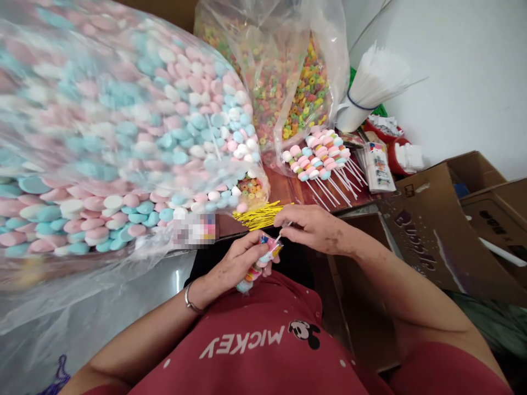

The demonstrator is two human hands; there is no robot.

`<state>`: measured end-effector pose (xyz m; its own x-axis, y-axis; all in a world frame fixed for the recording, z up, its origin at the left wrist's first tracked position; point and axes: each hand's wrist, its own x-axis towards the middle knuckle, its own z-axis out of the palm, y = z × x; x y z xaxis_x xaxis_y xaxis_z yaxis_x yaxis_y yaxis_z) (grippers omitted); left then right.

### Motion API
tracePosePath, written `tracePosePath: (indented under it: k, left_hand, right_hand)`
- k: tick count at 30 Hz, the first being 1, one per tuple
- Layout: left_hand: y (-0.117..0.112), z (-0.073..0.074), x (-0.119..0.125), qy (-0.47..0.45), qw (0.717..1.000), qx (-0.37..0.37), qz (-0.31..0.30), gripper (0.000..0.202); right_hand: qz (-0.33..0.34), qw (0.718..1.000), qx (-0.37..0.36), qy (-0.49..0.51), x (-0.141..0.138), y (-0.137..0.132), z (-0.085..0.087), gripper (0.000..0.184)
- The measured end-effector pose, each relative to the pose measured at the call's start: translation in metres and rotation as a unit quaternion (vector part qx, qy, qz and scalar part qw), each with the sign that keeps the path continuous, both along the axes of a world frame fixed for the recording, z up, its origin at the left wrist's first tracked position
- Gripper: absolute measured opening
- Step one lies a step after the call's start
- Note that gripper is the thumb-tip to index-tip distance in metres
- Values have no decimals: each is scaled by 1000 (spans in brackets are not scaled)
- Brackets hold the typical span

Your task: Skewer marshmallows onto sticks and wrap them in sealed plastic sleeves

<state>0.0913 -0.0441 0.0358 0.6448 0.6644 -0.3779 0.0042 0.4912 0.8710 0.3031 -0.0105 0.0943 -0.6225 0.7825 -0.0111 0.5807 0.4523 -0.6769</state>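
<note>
My left hand is closed around a marshmallow skewer in a clear printed wrapper, held low in front of my red shirt. The fingers of my right hand pinch the white stick that comes out of the wrapper's end. Just beyond my hands lies a pile of yellow twist ties on the table edge. Further back and to the right, several unwrapped marshmallow skewers are stacked with their white sticks towards me.
A huge clear bag of pink, white and blue marshmallows fills the left. Behind stands a bag of coloured candy rings. To the right are a holder of white sticks, a stack of printed wrappers and cardboard boxes.
</note>
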Motion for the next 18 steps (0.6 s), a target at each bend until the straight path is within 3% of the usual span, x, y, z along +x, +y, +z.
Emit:
tracePosePath:
  k: [4, 8, 11, 14, 16, 18]
  left_hand:
    - [3, 3, 4, 35, 998, -13, 44, 41]
    - [8, 0, 8, 36, 994, 17, 106, 43]
    - [13, -1, 8, 21, 990, 32, 133, 40]
    - [16, 3, 10, 42, 982, 86, 165, 35]
    - [16, 5, 13, 48, 976, 107, 182, 33]
    - [13, 5, 15, 18, 980, 72, 187, 33]
  right_hand:
    - [-83, 993, 57, 66, -9, -5, -13, 26]
    - [-69, 981, 160, 87, -18, -11, -23, 35]
    - [-111, 977, 104, 153, -17, -15, -24, 35]
    - [-195, 958, -16, 209, -19, -22, -28, 55]
    - [-212, 948, -80, 225, -23, -28, -35, 38]
    - [-220, 932, -110, 267, -27, -33, -42, 13]
